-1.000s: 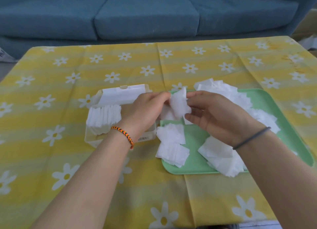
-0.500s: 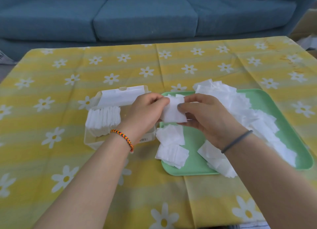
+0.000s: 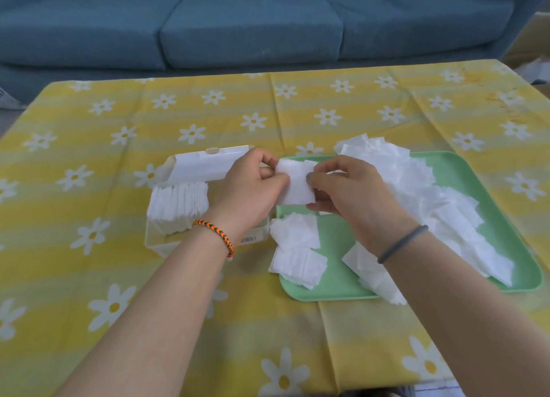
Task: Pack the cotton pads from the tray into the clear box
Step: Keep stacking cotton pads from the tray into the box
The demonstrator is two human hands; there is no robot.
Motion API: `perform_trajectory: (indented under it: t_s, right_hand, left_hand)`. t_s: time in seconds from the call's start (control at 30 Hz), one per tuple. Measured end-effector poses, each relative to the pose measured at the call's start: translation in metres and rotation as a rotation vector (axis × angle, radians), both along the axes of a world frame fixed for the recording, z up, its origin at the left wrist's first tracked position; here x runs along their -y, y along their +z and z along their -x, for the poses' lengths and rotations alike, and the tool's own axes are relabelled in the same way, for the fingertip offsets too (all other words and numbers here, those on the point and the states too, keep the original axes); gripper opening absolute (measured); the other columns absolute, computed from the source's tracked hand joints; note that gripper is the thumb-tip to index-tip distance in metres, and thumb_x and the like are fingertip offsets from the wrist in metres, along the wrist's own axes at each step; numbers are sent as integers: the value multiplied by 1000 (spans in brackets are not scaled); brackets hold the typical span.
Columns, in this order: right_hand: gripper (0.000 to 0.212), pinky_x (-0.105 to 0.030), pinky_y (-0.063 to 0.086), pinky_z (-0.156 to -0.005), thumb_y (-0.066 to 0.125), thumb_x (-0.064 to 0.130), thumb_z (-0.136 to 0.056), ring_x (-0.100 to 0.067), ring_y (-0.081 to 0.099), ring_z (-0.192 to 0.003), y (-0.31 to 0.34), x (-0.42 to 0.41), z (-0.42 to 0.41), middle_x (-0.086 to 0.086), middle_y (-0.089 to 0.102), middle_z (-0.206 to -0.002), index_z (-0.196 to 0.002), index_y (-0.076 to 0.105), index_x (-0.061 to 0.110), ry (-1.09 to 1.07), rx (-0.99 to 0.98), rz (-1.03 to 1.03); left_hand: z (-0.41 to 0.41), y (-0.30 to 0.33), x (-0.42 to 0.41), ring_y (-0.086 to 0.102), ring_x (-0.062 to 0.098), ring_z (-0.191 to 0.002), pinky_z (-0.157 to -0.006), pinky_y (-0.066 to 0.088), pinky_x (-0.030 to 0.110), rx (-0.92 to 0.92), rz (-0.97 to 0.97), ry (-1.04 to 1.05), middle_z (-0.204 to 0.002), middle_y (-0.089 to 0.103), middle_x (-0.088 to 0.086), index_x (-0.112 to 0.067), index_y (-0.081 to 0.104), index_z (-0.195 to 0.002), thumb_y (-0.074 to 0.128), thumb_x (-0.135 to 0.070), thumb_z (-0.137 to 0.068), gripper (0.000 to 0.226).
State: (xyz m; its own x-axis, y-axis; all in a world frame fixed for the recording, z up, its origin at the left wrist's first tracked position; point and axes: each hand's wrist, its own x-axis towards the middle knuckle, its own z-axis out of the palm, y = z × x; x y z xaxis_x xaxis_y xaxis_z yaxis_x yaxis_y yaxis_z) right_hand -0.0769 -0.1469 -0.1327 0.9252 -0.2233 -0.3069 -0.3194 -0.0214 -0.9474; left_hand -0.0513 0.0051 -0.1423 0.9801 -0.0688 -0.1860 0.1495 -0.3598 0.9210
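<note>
Between both hands sits a small stack of white cotton pads (image 3: 296, 183), held above the tray's near-left part. My left hand (image 3: 253, 188) pinches its left edge; my right hand (image 3: 345, 191) grips its right side with thumb on top. The clear box (image 3: 166, 244) lies open at left, lid (image 3: 202, 167) raised behind, with a row of pads (image 3: 178, 206) standing in its left end. The green tray (image 3: 336, 283) at right carries loose heaps of pads (image 3: 422, 194), with one pile (image 3: 297, 253) overhanging its left rim.
A yellow tablecloth with white daisies (image 3: 119, 277) covers the table. A blue sofa (image 3: 238, 24) stands beyond the far edge. Some pads (image 3: 384, 289) hang over the tray's front rim.
The stack held between both hands has been squared up from a loose, tilted bunch into a flatter, neater block. Both hands stayed over the gap between box and tray.
</note>
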Motion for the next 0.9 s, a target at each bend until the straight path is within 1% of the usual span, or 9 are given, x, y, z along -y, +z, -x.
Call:
perform_trajectory:
  t_s: [0.07,0.13,0.23,0.37,0.43,0.57,0.73,0.83,0.9]
  right_hand:
    - [7,-25,58,-65,63,7,-86,-19,67,-67,-9,5,0,-9,71,-84,-91,65,12,51,29,278]
    - [17,-22,51,-67,63,8,-81,-18,65,-81,-19,7,4,-1,69,-94,-89,63,22,268,95,664]
    - [35,-33,48,-89,59,3,-78,-18,51,-108,-29,0,15,5,60,-115,-99,69,29,725,142,929]
    - [39,-35,41,-98,57,2,-78,-19,44,-117,-29,-4,19,9,57,-124,-101,72,30,873,199,1054]
    - [36,-34,41,-95,59,8,-81,-19,47,-114,-30,-6,21,9,58,-122,-107,68,31,884,209,1084]
    - [40,-36,44,-88,61,18,-84,-22,55,-104,-37,-9,20,4,61,-115,-122,56,25,776,242,1071]
    - [49,-40,47,-86,64,19,-80,-24,53,-103,-47,-12,15,2,57,-113,-128,55,24,804,271,1093]
    - [52,-37,47,-87,65,16,-79,-22,52,-107,-46,-8,14,2,57,-114,-129,55,24,806,262,1047]
    - [50,-36,47,-87,65,14,-80,-21,51,-107,-46,-7,14,2,57,-115,-128,55,23,793,263,1034]
  left_hand:
    - [-1,-1,-4,71,30,-83,-90,57,53,33,-23,43,-72,72,-4,-26,52,-99,63,-26,-80,22]
    - [-2,-1,-9,68,33,-80,-80,56,44,73,-56,71,-85,73,2,-24,42,-105,63,-19,-89,27]
    - [-3,2,-13,64,26,-75,-66,44,31,143,-107,55,-100,69,1,-27,36,-108,60,-15,-93,30]
    - [-4,2,-14,61,22,-73,-60,46,35,171,-154,41,-104,68,-1,-30,53,-93,53,-11,-94,19]
    - [-4,1,-14,63,27,-78,-71,54,43,167,-147,41,-102,70,-2,-29,62,-88,51,-8,-94,24]
    - [-5,0,-15,64,20,-86,-73,51,32,137,-137,48,-101,70,-5,-28,72,-92,49,-3,-93,34]
    - [-4,3,-16,52,16,-69,-86,57,47,63,-63,83,-72,61,-8,-24,74,-92,51,-3,-91,31]
    - [-5,4,-15,52,12,-69,-77,54,37,47,-26,101,-81,63,-6,-23,74,-93,57,-8,-91,22]
    - [-6,3,-15,50,13,-69,-76,49,32,40,-8,106,-75,59,-9,-22,73,-92,59,-8,-89,20]
